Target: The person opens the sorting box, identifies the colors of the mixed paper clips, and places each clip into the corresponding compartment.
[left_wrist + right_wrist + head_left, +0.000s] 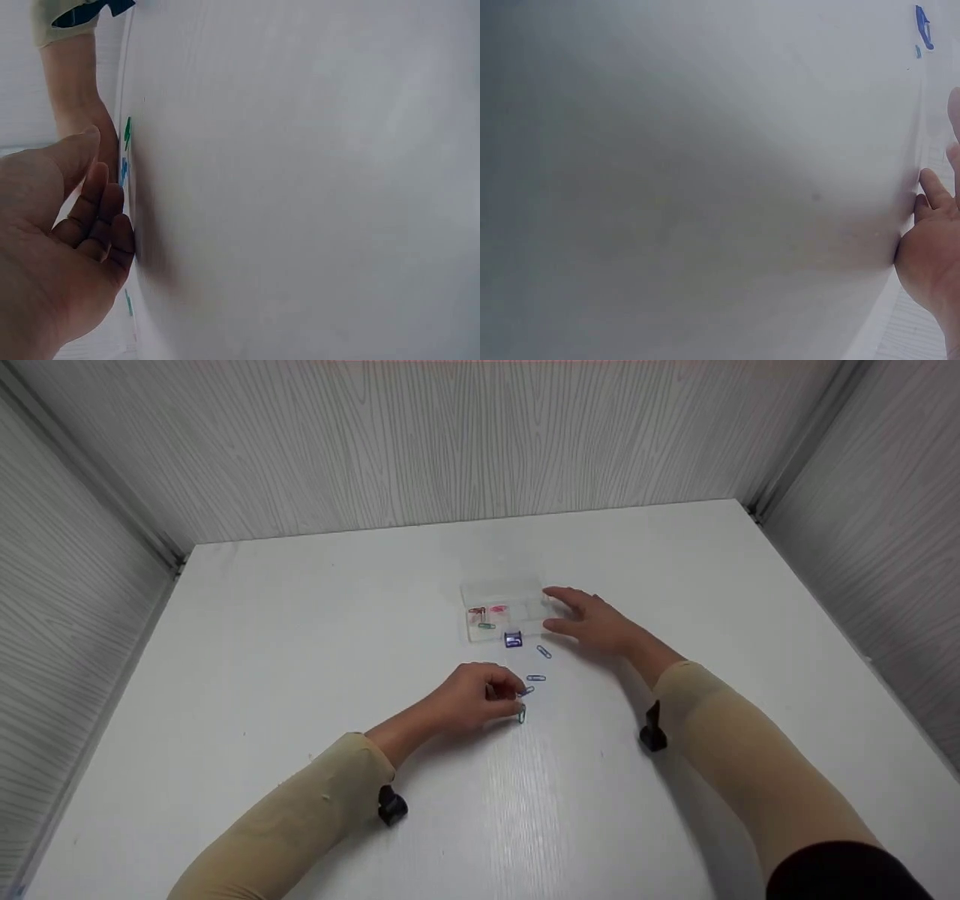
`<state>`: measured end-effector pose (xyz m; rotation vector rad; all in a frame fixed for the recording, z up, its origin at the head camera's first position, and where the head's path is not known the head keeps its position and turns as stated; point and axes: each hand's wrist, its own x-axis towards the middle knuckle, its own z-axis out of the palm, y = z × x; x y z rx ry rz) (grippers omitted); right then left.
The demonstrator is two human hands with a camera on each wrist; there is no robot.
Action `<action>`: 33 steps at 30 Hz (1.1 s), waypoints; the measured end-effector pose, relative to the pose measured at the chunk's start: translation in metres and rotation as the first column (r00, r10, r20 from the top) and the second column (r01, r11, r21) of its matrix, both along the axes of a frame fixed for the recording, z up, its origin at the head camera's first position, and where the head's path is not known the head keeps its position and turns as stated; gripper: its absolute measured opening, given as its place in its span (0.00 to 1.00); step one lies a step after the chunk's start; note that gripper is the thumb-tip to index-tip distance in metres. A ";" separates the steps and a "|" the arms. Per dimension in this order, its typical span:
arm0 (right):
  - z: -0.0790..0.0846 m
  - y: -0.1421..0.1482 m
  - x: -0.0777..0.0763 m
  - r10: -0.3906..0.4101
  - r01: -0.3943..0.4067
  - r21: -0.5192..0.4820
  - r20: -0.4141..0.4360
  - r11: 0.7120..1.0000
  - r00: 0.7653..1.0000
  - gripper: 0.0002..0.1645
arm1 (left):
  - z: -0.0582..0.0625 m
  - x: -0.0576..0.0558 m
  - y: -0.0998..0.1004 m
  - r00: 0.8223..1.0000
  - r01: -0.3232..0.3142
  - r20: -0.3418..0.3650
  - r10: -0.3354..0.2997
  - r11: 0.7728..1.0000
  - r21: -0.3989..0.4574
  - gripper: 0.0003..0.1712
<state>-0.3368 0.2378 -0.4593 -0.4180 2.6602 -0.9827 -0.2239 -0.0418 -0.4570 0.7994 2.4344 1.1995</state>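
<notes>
"Where do we start?"

"At the left hand [478,697]: thumb and fingers curve loosely, a narrow gap between them, beside a blue paperclip [527,691] and a green paperclip [522,715] on the tabletop [322,622]. We can't quite tell whether the tips touch either one."

"How would they handle?"

"Very light, we judge, stiff but springy, perhaps slick. We'd pinch a rounded end, since such thin wire lies almost flush."

"Next?"

"The clear plastic box [519,611], lid laid back, holding a red paperclip [477,610], a second green paperclip [487,626] and a pink paperclip [499,608] towards its left. We'd expect thin, slightly brittle walls, best steadied by the edges."

"Farther right?"

"Two more blue paperclips [544,652], slim looped ovals, lie in front of the box on that smooth white surface. Then the right hand [596,624], thumb and forefinger spread wide at the box's right end."
</notes>
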 end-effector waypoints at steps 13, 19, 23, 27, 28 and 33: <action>0.001 0.001 0.001 0.001 -0.001 -0.031 0.010 1.000 1.000 0.44 | -0.007 -0.003 0.001 0.999 0.044 -0.019 -0.044 0.999 -0.022 0.14; 0.001 0.001 0.000 0.004 -0.004 -0.020 0.010 1.000 1.000 0.44 | -0.011 -0.004 0.003 0.997 0.056 -0.043 -0.057 0.998 -0.023 0.14; 0.001 0.001 -0.001 0.003 -0.003 -0.002 0.007 1.000 1.000 0.45 | -0.013 -0.005 0.004 0.997 0.056 -0.048 -0.057 0.998 -0.030 0.14; 0.000 0.002 -0.001 0.003 -0.003 -0.004 0.009 1.000 1.000 0.44 | -0.012 -0.005 0.005 0.998 0.051 -0.037 -0.052 0.998 -0.028 0.14; 0.000 0.002 -0.001 0.003 -0.003 -0.004 0.009 1.000 1.000 0.44 | -0.012 -0.005 0.005 0.998 0.050 -0.034 -0.051 0.998 -0.029 0.14; -0.001 0.002 -0.002 0.004 -0.004 0.003 0.008 1.000 1.000 0.45 | -0.011 -0.004 0.005 0.998 0.048 -0.031 -0.049 0.998 -0.032 0.15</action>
